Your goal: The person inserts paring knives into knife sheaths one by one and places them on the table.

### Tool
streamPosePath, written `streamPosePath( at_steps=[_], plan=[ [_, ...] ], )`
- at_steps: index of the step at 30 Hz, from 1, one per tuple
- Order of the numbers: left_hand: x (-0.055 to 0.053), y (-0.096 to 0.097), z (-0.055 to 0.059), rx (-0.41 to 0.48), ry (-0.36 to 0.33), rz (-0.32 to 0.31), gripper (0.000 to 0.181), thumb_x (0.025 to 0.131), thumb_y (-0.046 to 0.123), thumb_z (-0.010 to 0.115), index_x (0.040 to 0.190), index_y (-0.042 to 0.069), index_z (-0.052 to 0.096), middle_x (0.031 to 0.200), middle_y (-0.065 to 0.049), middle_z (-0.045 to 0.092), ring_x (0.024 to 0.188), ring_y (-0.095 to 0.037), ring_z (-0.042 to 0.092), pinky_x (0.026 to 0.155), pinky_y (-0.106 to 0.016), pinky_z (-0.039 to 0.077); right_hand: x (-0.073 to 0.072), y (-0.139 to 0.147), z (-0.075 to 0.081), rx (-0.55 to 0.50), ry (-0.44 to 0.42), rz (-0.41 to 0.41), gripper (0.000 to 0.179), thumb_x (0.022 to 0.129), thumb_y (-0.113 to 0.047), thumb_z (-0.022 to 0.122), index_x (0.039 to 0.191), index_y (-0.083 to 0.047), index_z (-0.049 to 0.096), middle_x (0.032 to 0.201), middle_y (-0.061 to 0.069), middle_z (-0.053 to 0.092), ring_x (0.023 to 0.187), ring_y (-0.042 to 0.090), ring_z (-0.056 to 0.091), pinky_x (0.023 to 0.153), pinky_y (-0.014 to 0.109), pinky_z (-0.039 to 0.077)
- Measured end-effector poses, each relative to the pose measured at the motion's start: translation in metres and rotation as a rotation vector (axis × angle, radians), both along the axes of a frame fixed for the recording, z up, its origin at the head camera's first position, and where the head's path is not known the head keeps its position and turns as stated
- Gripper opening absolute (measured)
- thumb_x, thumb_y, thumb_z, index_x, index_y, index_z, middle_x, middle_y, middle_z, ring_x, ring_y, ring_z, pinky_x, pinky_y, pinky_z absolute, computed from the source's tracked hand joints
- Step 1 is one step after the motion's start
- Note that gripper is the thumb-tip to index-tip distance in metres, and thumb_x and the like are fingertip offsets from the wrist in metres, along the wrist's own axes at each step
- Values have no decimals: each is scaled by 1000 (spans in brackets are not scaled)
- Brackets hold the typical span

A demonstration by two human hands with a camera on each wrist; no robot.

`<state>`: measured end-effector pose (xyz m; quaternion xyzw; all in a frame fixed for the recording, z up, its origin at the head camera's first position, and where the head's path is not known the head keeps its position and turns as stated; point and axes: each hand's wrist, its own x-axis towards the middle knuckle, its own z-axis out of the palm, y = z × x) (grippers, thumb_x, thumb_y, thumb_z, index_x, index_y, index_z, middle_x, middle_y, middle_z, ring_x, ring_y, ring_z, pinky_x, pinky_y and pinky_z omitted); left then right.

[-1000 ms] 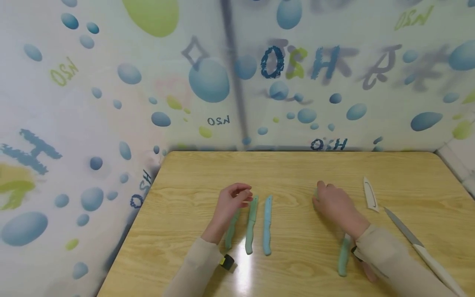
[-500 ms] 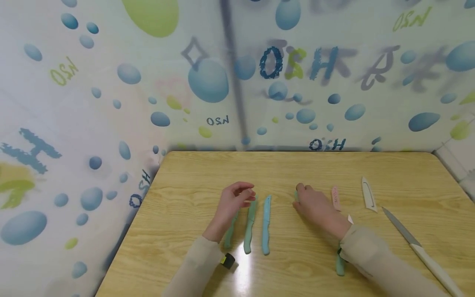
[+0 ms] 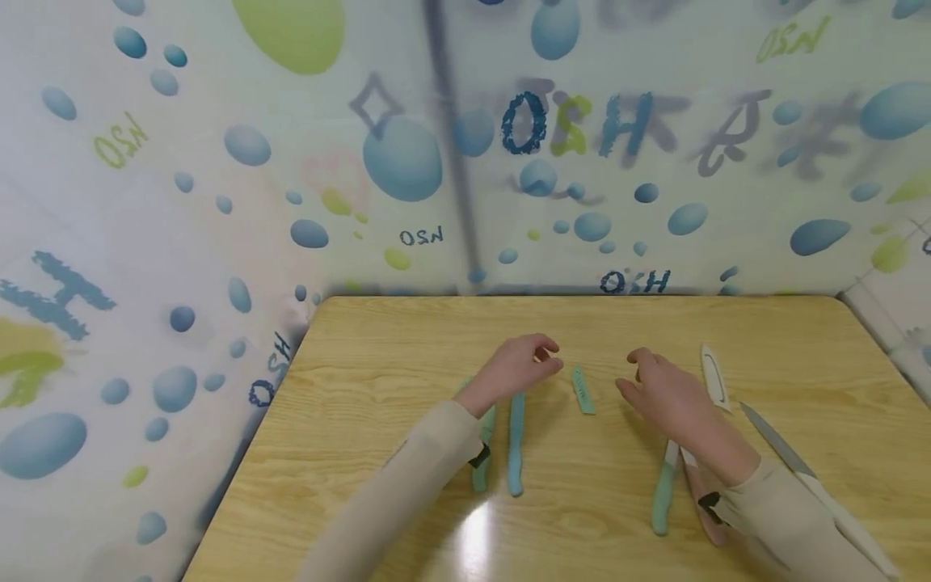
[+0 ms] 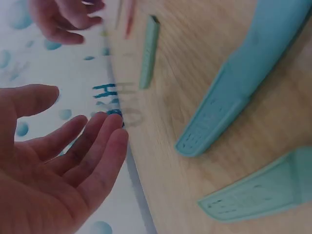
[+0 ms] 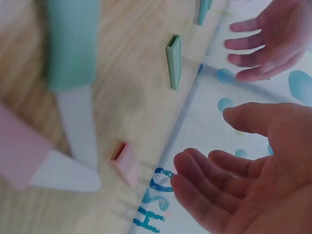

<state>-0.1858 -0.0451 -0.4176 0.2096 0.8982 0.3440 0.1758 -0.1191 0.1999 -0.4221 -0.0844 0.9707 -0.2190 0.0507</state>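
My left hand point(image 3: 518, 365) hovers with relaxed fingers, holding nothing, just left of a loose green knife sheath point(image 3: 583, 391) on the table. On that sheath's other side my right hand point(image 3: 663, 394) also holds nothing, its fingers loosely bent. Under the left forearm lie green sheathed knives point(image 3: 486, 420), partly covered, beside a blue sheathed knife point(image 3: 516, 453). Below the right hand are a bare-bladed green-handled knife point(image 3: 663, 497) and a pink-handled knife point(image 5: 29, 151), their blade tips close together. A pink sheath point(image 5: 126, 165) shows in the right wrist view; the right hand hides it from the head camera.
A white sheath point(image 3: 715, 378) lies at the right, near a large white-handled knife point(image 3: 815, 485) with its blade bare. The wooden table point(image 3: 407, 331) ends at a patterned wall covering point(image 3: 480, 202) at the back and left.
The right hand carried the green sheath leftward, let go of it on the table and drew back to the right. The left hand moved right, away from over the green knives.
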Motion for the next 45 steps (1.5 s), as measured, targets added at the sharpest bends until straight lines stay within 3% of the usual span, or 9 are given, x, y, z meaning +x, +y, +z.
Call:
streamPosePath(
  at_steps=[4,8,17,23,28,32,37,41,45],
  plan=[
    [-9,24,-4,-249,56,-39,39,106,37,59,126,3,67,109,-8,73,85,-16,68,72,-27,57,6,6,-1,-23,23,3,49,104,-22,64,132,15,49,94,18,66,66,19,60,53,38,52],
    [-10,45,-19,-408,98,-70,37,105,44,61,93,9,68,75,0,63,60,-12,56,54,-24,49,12,10,-4,-34,55,10,47,103,-22,65,130,14,52,94,15,67,69,19,62,55,38,53],
    [-4,67,-34,-443,170,-39,32,97,38,74,100,8,64,89,-2,61,73,-12,56,64,-27,54,14,22,2,-88,-24,1,48,106,-28,60,134,11,53,113,26,68,98,40,68,71,53,59],
    [-4,68,-32,-456,148,-36,15,101,20,66,95,10,57,78,0,55,64,-13,51,51,-24,47,15,31,3,-115,-60,18,59,108,-42,54,138,10,51,118,25,66,103,39,66,77,54,58],
    [-6,63,-31,-462,169,-5,13,102,23,65,99,12,61,82,1,59,68,-14,55,55,-26,49,19,33,1,-100,-43,24,54,108,-38,56,133,9,55,111,18,70,98,33,68,74,51,59],
    [-5,53,-23,-331,173,58,22,100,26,70,116,11,71,104,0,65,88,-14,61,71,-30,56,24,30,1,-65,-38,34,40,107,-31,58,124,4,63,97,6,71,80,19,66,63,39,56],
    [-2,29,-13,-1,135,161,28,99,21,68,124,9,72,113,-2,66,96,-14,62,77,-26,55,33,28,2,13,-85,49,26,106,-29,59,97,-7,68,70,-4,56,58,11,46,50,27,37],
    [2,6,-12,264,75,270,27,100,22,68,124,9,71,112,-1,70,94,-13,66,73,-26,57,43,28,-6,90,-65,65,36,104,-30,63,71,-16,57,56,-6,40,51,10,35,48,25,27],
    [6,-14,-12,416,25,362,31,100,24,70,126,8,70,112,-2,70,96,-17,68,76,-31,60,50,27,-11,184,-78,83,45,100,-33,69,61,-17,53,52,-7,39,49,10,35,48,25,29]
  ],
)
